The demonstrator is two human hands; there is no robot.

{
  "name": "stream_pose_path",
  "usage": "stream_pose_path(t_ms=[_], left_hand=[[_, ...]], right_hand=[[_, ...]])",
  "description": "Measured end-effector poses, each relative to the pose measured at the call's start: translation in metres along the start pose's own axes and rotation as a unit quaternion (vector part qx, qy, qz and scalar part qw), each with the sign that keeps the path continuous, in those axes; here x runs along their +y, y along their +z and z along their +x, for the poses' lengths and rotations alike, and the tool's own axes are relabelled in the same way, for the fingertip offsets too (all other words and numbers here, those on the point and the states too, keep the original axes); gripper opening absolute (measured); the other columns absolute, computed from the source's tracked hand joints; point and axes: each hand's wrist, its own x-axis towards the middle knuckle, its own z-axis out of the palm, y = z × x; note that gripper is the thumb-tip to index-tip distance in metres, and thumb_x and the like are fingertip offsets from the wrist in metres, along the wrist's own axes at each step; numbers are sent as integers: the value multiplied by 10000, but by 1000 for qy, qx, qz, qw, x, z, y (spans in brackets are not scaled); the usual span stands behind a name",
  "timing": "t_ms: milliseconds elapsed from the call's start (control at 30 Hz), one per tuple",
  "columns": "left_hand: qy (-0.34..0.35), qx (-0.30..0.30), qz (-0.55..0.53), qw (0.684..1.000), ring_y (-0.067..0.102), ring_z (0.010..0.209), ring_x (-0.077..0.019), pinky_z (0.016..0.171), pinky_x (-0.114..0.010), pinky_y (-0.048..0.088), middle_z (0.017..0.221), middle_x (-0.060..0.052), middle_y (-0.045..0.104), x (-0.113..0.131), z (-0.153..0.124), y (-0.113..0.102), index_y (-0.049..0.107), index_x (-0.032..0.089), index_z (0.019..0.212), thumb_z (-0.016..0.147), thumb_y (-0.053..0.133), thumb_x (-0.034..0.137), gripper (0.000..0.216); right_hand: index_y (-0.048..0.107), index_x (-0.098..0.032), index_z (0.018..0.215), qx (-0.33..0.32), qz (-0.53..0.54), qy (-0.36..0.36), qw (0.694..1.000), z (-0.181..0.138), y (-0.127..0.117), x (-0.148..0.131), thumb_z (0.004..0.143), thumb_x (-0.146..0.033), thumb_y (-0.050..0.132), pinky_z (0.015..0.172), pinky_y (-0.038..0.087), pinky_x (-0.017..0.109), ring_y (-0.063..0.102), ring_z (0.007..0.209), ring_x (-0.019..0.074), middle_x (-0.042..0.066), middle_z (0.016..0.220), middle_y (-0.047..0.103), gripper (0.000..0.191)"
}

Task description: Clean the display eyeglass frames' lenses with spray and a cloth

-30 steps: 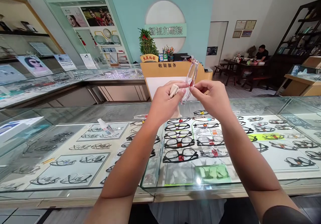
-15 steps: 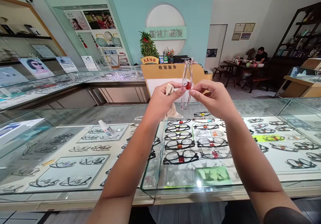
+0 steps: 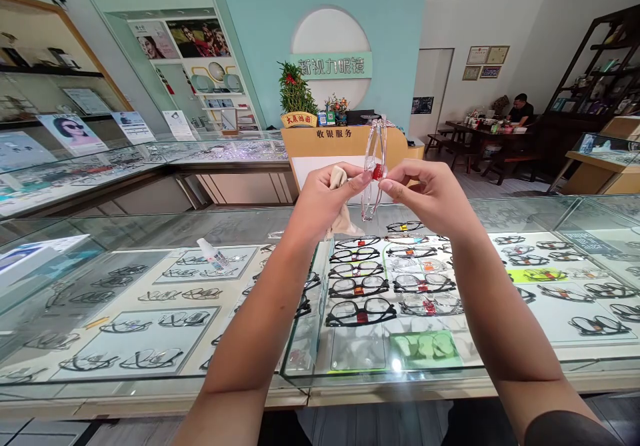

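Clear-framed eyeglasses [image 3: 373,196] are held on end above the glass counter, a red tag [image 3: 377,171] at their bridge. My left hand [image 3: 325,199] is closed, pinching the frame near the bridge between thumb and fingers. A beige cloth [image 3: 341,216] is bunched in that same hand and hangs below it. On the other side, my right hand [image 3: 425,193] pinches at the glasses by the red tag with thumb and forefinger. Below the hands, several dark-framed glasses [image 3: 357,288] lie in rows inside the display case.
A glass display case [image 3: 240,393] spans the front. A white spray bottle [image 3: 211,254] lies tilted on it at left. Beyond stand a cash desk [image 3: 400,141] and a potted plant [image 3: 295,89]. A person [image 3: 521,111] sits at a table far right.
The eyeglasses have tilted and shifted slightly to the right. My right hand has moved a touch with them; both hands keep their grip.
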Motion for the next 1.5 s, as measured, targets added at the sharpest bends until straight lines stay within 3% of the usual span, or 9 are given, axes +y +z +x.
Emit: stream_pose_path(t_ms=[433, 633, 767, 867, 967, 1133, 1333, 1500], left_hand=[[-23, -14, -24, 999, 459, 607, -108, 569, -276, 368, 667, 14, 587, 0, 0, -2, 793, 226, 821, 750, 953, 549, 368], [-53, -12, -29, 998, 396, 531, -103, 504, -285, 308, 666, 10, 609, -3, 3, -8, 772, 242, 843, 727, 948, 586, 404], [-33, -28, 12, 999, 488, 589, -114, 534, -287, 382, 967, -64, 809, -4, 4, -16, 777, 236, 883, 770, 918, 588, 396], [-2, -23, 56, 998, 655, 757, -165, 668, -307, 505, 1107, -98, 838, -5, 6, -23, 792, 230, 887, 784, 910, 581, 384], [16, -10, 97, 995, 748, 935, -229, 799, -339, 558, 1079, -110, 844, -7, 9, -31, 820, 229, 894, 797, 903, 571, 366], [-1, -32, 160, 987, 767, 930, -250, 812, -367, 571, 1069, -117, 849, -5, 9, -42, 833, 217, 905, 812, 890, 563, 362], [23, 18, 114, 993, 763, 983, -253, 860, -376, 573, 1063, -112, 847, -5, 7, -34, 829, 214, 894, 800, 901, 555, 360], [27, 2, 116, 993, 711, 840, -206, 755, -333, 530, 967, -81, 828, -1, 1, -19, 824, 210, 876, 810, 894, 531, 335]], right_hand=[[737, -196, 829, -6, 1, 1, 1000, 0, 0, 1, 934, -566, 800, 581, 431, 263, 520, 716, 122, 15, 794, 658, 390], [729, -195, 805, 11, -14, 13, 1000, -1, -1, -5, 963, -452, 762, 606, 442, 283, 543, 704, 129, 16, 782, 669, 303], [706, -208, 758, 71, -142, -6, 987, -3, -6, -8, 961, -356, 723, 591, 374, 308, 493, 624, 129, -2, 692, 640, 252], [722, -219, 803, 103, -246, 4, 964, -5, -12, -8, 998, -376, 694, 570, 286, 323, 406, 528, 119, -33, 571, 561, 252], [733, -223, 877, 136, -291, 9, 947, -6, -18, -7, 1038, -408, 669, 619, 354, 330, 519, 531, 143, -13, 601, 659, 253], [734, -232, 945, 210, -300, 2, 931, -4, -23, 2, 1045, -447, 666, 729, 490, 376, 724, 701, 226, 53, 790, 790, 248], [686, -256, 1103, 265, -265, -37, 926, -1, -1, 4, 1044, -397, 646, 731, 527, 379, 702, 715, 204, 44, 879, 773, 159], [627, -265, 1062, 197, -211, -42, 957, -1, 22, 3, 995, -443, 718, 694, 508, 350, 647, 645, 166, -12, 777, 698, 211]])
